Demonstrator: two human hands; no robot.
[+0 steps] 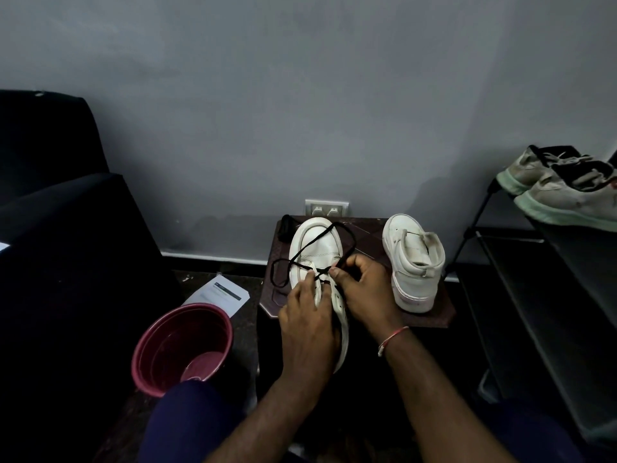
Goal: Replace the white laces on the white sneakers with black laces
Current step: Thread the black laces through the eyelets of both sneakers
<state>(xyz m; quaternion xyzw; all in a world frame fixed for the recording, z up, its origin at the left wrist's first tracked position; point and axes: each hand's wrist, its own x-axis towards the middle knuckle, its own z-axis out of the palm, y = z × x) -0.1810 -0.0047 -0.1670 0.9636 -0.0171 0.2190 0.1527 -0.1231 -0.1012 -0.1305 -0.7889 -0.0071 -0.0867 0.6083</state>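
A small dark desk (370, 238) stands by a grey wall. On it lies a white sneaker (314, 242) with its toe pointing at the wall. A black lace (325, 230) goes through the holes near the toe, crosses over the sneaker's tongue, and makes big loose loops over the toe and out to the left side. The left hand (307, 322) lies on top of the sneaker, its fingers close together and quite straight, pressing on the left flap. The right hand (364, 289) is just beside it; its thumb and fingers pinch the black lace where it crosses. A thin band (390, 339) is on that wrist. A second white sneaker (414, 265) stands on the right part of the desk, its heel facing the person, with no lace to be seen in it. A small black bundle (285, 228) sits at the far left corner of the desk. On the floor to the left are a red bucket (147, 362) and a sheet of paper (220, 292). On the right, a dark shoe rack (551, 295) holds two grey shoes (567, 192).
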